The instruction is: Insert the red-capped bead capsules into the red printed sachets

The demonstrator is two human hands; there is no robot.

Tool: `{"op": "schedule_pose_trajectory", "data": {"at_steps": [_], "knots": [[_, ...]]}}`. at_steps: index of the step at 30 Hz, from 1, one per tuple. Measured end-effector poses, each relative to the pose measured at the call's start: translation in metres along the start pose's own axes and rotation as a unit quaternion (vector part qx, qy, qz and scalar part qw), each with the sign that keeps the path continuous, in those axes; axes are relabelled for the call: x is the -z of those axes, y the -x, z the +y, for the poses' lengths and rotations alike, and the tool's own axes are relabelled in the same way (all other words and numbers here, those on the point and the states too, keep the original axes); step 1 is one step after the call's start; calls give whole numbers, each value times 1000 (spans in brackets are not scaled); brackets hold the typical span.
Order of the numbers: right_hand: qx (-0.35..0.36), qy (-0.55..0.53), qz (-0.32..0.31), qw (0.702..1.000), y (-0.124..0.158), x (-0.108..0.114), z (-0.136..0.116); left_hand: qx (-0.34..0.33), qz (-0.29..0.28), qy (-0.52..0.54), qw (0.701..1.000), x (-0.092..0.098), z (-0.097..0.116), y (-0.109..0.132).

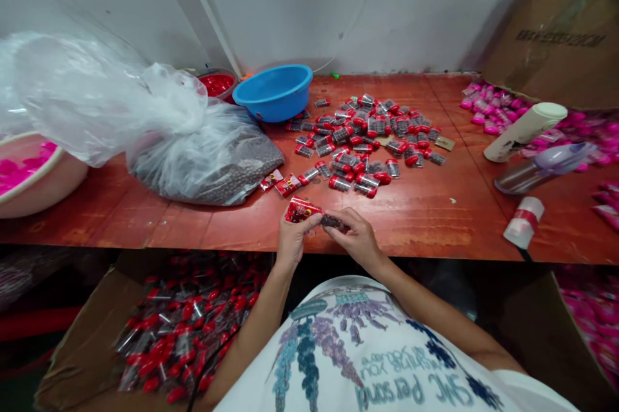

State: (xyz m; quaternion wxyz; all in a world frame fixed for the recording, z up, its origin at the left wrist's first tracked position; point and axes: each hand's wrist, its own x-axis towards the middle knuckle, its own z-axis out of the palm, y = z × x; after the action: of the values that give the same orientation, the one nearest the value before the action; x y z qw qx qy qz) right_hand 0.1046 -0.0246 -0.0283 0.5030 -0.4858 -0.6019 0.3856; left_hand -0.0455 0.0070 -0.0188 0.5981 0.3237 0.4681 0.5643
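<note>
My left hand (293, 236) pinches a red printed label sticker (300, 210) at the table's front edge. My right hand (355, 235) is closed round a small clear tube of dark beads (333, 221) that lies between both hands. Just beyond them lie two more red labels (280, 182). Farther back a pile of several red-capped bead tubes (370, 135) covers the middle of the wooden table (435, 218).
A clear plastic bag of dark beads (203, 160) lies at left, a blue bowl (274, 91) and a red tub (216, 84) behind it. A beige bowl of pink pieces (29, 173) sits far left. Bottles (525, 131), a tape roll (523, 222) and pink tubes (488, 109) lie right. A carton of finished tubes (184, 328) stands below.
</note>
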Motion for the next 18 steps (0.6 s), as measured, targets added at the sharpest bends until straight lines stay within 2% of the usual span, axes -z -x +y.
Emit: {"op": "schedule_pose_trajectory", "data": {"at_steps": [4,7,13,18], "knots": [[-63,-85,-1,994,1,-2,3,9,-44,-27,999,0,7,1],[-104,-155,2,982,2,-6,6,23,-46,-34,998,-4,9,2],[-107,-129,37,985,1,-5,9,77,-47,-3,996,-18,3,6],[-159,-208,-30,965,-4,3,14,52,-1,34,998,-16,5,6]]}}
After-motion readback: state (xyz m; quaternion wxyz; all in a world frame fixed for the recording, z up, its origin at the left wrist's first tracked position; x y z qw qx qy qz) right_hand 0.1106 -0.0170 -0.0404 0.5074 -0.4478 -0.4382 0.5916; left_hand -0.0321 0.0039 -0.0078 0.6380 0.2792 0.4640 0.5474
